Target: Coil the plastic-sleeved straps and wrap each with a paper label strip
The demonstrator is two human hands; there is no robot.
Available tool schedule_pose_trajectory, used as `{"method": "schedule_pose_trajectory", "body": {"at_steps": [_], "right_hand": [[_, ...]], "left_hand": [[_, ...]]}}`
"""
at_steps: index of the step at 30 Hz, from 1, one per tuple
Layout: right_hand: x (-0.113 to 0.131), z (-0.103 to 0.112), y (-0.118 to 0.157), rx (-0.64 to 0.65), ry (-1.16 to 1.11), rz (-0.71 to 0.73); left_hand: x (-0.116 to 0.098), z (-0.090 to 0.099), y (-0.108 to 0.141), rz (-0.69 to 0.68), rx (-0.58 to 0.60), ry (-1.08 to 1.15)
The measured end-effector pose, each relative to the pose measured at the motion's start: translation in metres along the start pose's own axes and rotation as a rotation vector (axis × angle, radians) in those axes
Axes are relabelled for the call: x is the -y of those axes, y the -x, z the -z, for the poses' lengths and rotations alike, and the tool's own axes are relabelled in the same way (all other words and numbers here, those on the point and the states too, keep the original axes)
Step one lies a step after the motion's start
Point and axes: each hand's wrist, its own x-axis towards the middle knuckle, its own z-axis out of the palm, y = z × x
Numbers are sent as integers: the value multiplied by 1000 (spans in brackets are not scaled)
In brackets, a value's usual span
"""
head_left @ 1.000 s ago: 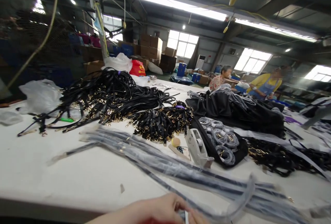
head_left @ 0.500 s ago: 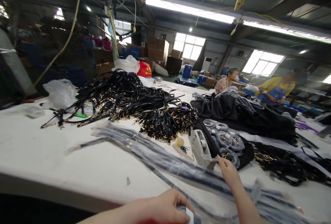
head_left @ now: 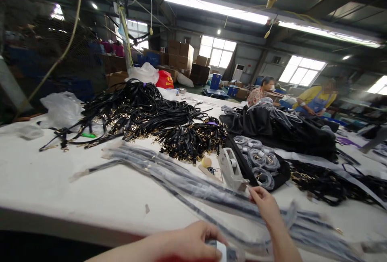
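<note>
Head view: a white worktop (head_left: 75, 197) in a strip-lit hall — left hand (head_left: 196, 240), bottom centre, grip closed round one white-banded bundle (head_left: 222, 250); one tape dispenser (head_left: 231, 169); right hand (head_left: 262, 200), grip pinched beside it, hold unclear — two people (head_left: 256, 96), upper right.

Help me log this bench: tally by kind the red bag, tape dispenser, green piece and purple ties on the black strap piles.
Red bag: 1
Tape dispenser: 1
Green piece: 1
Purple ties: 2
Total: 5
</note>
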Motion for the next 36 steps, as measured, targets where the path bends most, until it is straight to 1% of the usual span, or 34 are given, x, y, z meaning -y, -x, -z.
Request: {"method": "schedule_pose_trajectory", "body": {"at_steps": [2, 5, 7, 9, 12, 16, 18, 20, 22, 25, 27, 29, 31, 36], "right_hand": [[-11, 2, 6, -5, 36, -50], [-24, 4, 3, -15, 74, -120], [-28, 4, -1, 2, 72, -163], [-29, 1, -5, 23, 56, -196], [-28, -4, -6, 19, 36, -216], [-20, 0, -1, -63, 22, -230], [-7, 4, 7, -121, -13, -205], [14, 7, 23, -147, -84, -140], [41, 5, 45, -94, -173, -61], [80, -7, 83, 107, -282, 10], [95, -18, 104, 238, -347, 13], [100, -29, 116, 348, -429, -16], [97, -37, 121, 407, -490, -53], [86, -49, 118, 419, -499, -97]], "left_hand": [[-1, -1, -4, -13, 0, 111], [-8, -4, -7, -112, -30, 209], [-15, -5, -7, -157, -50, 220], [-20, -5, -5, -170, -65, 213], [-21, -5, -4, -172, -89, 201], [-13, -4, -7, -208, -159, 188], [-10, -2, -10, -254, -220, 197], [-10, 0, -15, -294, -289, 198], [-12, 2, -21, -321, -356, 191], [-18, 3, -28, -378, -403, 178], [-21, 2, -31, -417, -411, 142], [-23, 2, -30, -430, -422, 99], [-24, 3, -29, -419, -433, 69], [-24, 8, -23, -427, -456, 63]]}}
